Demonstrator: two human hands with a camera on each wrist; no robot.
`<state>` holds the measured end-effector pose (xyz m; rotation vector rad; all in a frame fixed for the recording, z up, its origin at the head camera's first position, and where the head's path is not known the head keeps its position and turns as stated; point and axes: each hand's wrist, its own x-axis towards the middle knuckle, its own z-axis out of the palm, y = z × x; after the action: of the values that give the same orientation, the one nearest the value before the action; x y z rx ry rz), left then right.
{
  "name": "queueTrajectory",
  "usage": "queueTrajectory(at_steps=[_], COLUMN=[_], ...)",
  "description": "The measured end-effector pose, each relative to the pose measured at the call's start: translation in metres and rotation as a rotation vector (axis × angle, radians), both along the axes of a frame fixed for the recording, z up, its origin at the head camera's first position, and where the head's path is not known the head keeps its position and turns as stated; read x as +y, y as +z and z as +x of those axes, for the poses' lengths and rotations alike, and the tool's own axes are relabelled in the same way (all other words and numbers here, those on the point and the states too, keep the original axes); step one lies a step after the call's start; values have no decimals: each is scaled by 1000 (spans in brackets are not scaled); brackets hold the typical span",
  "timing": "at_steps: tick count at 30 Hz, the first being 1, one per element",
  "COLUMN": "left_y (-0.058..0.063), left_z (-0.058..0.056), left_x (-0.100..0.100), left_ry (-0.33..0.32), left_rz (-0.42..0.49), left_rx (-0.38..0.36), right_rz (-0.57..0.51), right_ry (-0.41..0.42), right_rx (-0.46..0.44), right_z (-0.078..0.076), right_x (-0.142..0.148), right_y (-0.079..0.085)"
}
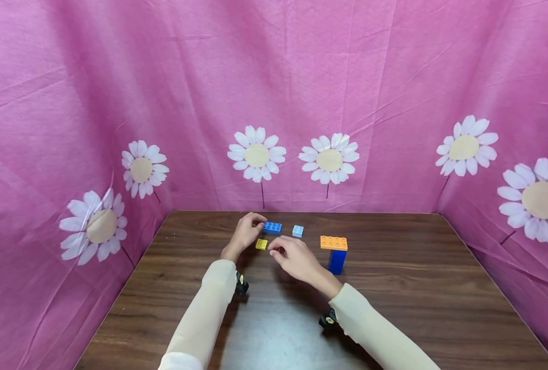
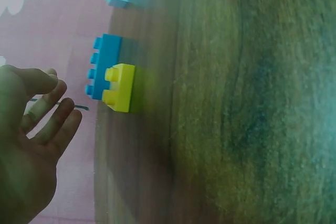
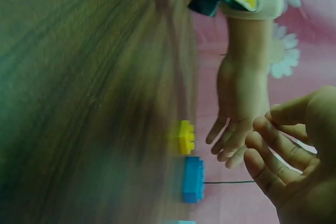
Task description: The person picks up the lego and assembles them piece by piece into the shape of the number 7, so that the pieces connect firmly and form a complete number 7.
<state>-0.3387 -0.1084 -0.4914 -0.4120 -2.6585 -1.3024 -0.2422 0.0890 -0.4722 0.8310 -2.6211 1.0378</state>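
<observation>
brown table (image 1: 394,318) hosts 1 yellow brick (image 1: 261,244) between left hand (image 1: 246,232) and right hand (image 1: 298,258), fingers loosely bent, 1 blue brick (image 1: 272,227) near the left's, 1 light-blue brick (image 1: 297,230), 1 orange-topped tower (image 1: 336,261).

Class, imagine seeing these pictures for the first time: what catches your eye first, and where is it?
The pink cloth backdrop, printed with white daisies, stands out first, rising behind and beside the wooden table. Next comes the orange eight-stud brick on a dark blue block, right of the yellow brick, blue brick and light blue brick in the head view.
</observation>
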Motion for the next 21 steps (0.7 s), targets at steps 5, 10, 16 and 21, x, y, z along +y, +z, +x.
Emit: queueTrajectory(at_steps=[5,10,16,21], left_y=[-6,-11,-17,-17], left_z=[-5,-5,-5,-5], left_x=[0,1,1,0], left_ry=[-18,-69,-104,-90], left_rz=[-53,-80,-145,-147], left_rx=[-7,-20,-44,-46], right_rz=[87,182,295,395], right_ry=[-8,-17,9,48], right_rx=[-5,-36,-42,-55], right_z=[-19,-31,-39,-41], right_x=[-12,-19,-23,-23], right_y=[-13,-23,-32,-37])
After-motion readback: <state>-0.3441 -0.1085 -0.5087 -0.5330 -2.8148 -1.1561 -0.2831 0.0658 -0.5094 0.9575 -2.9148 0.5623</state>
